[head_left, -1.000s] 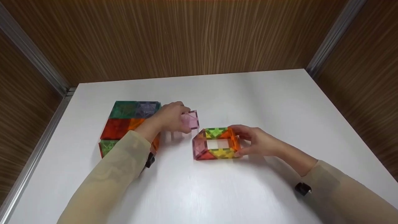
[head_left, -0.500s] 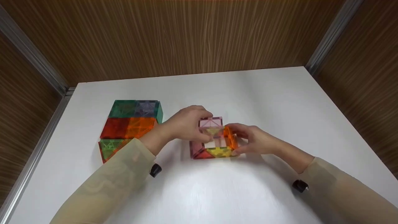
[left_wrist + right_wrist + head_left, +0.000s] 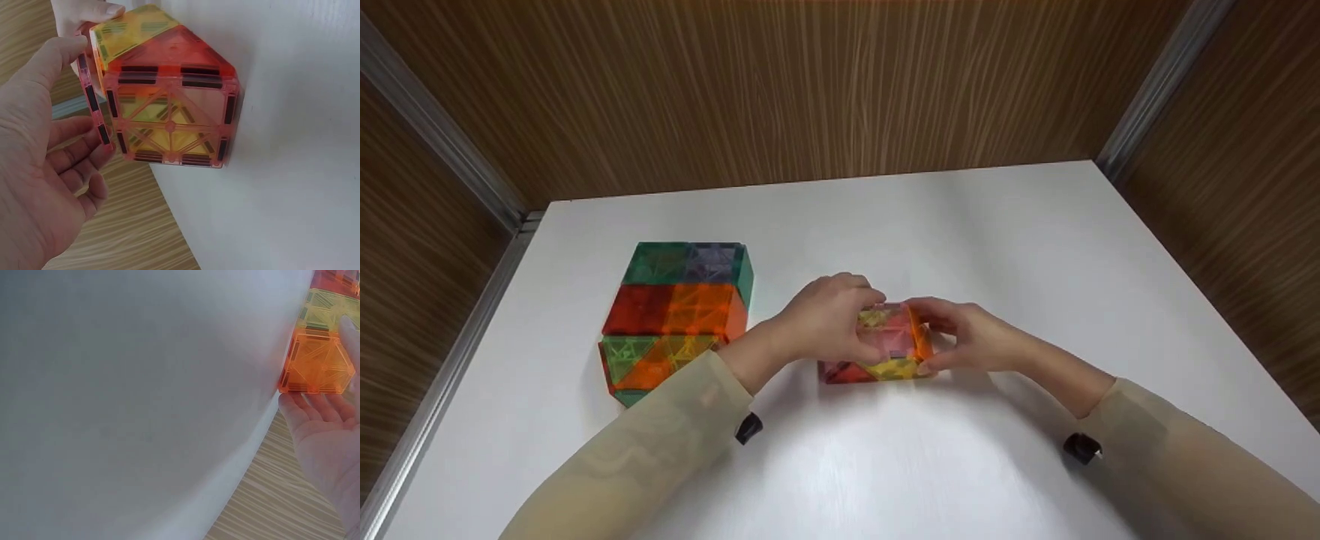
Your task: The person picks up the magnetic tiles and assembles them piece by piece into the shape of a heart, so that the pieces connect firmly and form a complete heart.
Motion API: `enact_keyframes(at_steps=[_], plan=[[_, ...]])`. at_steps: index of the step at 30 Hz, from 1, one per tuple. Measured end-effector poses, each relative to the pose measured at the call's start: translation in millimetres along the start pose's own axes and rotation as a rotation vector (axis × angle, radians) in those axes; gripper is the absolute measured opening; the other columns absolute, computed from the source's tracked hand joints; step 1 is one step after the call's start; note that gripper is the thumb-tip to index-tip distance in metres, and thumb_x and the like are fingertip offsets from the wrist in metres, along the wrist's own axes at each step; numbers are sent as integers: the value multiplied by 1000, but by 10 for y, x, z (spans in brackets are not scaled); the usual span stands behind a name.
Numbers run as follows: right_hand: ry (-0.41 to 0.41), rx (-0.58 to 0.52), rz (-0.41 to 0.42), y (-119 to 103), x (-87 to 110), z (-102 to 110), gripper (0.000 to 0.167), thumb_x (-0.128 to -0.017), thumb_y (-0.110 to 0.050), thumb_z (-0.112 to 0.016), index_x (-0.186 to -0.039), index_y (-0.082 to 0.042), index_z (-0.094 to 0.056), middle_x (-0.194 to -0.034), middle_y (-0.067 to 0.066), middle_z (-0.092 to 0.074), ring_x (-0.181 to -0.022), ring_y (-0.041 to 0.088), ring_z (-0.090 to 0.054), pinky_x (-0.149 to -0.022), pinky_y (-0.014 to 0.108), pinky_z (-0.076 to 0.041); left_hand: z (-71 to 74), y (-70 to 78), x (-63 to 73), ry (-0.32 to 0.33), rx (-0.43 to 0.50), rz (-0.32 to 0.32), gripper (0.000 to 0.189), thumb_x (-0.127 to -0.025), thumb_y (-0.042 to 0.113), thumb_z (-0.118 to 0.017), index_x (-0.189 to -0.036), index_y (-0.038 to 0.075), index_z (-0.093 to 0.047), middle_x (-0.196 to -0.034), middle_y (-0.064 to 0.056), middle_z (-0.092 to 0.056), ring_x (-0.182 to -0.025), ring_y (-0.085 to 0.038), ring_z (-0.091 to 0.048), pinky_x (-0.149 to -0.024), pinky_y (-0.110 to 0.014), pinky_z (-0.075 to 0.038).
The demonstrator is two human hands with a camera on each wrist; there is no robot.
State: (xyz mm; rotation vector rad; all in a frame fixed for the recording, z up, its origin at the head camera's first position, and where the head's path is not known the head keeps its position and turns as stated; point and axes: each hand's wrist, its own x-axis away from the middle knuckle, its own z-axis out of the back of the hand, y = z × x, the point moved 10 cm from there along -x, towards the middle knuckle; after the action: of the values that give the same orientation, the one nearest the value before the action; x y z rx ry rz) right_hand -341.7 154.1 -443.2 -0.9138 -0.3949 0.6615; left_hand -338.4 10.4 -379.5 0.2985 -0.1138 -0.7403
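Observation:
My left hand (image 3: 826, 319) pinches a pink square magnetic tile (image 3: 897, 342) between thumb and fingers, over the top of a small box built of magnetic tiles. In the left wrist view the pink tile (image 3: 94, 101) stands edge-on, close along the box's top, beside its pink side wall (image 3: 170, 126). Red and yellow triangles (image 3: 894, 370) make up the front. My right hand (image 3: 979, 337) grips the box at its orange right side, thumb at the front and fingers behind. The right wrist view shows that orange square tile (image 3: 318, 363) by the fingers.
A larger block of magnetic tiles (image 3: 667, 311) in green, purple, red and orange stands on the left of the white table (image 3: 840, 465). Wood-grain panels (image 3: 810, 90) rise behind the table and at both sides.
My left hand has carried the pink tile rightward from beside the larger block, then lowered it over the box's opening. The right hand keeps its grip on the box, almost unmoved.

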Motion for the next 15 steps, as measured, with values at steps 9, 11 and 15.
enact_keyframes(at_steps=[9, 11, 15], plan=[[-5, -1, 4, -21, 13, 9, 84, -87, -22, -91, -158, -13, -48, -154, 4, -54, -145, 29, -49, -119, 50, -39, -33, -21, 16, 11, 29, -1, 71, -84, 48, -84, -143, 12, -67, -129, -5, -67, -118, -23, -60, -106, -42, -51], [-4, -1, 16, -30, 11, 7, 84, -87, -22, -91, -158, -12, -48, -154, 5, -54, -145, 30, -49, -120, 50, -39, -32, -39, 43, 22, 53, -2, 75, -84, 48, -85, -147, 13, -64, -131, -5, -66, -119, -23, -60, -107, -43, -50], [-1, 19, 18, -28, 21, -5, 87, -87, -24, -91, -160, -12, -46, -157, 5, -52, -147, 30, -47, -119, 50, -39, -29, -86, 138, 78, 133, -1, 81, -83, 46, -88, -151, 12, -59, -136, -8, -65, -121, -25, -61, -109, -47, -49]])
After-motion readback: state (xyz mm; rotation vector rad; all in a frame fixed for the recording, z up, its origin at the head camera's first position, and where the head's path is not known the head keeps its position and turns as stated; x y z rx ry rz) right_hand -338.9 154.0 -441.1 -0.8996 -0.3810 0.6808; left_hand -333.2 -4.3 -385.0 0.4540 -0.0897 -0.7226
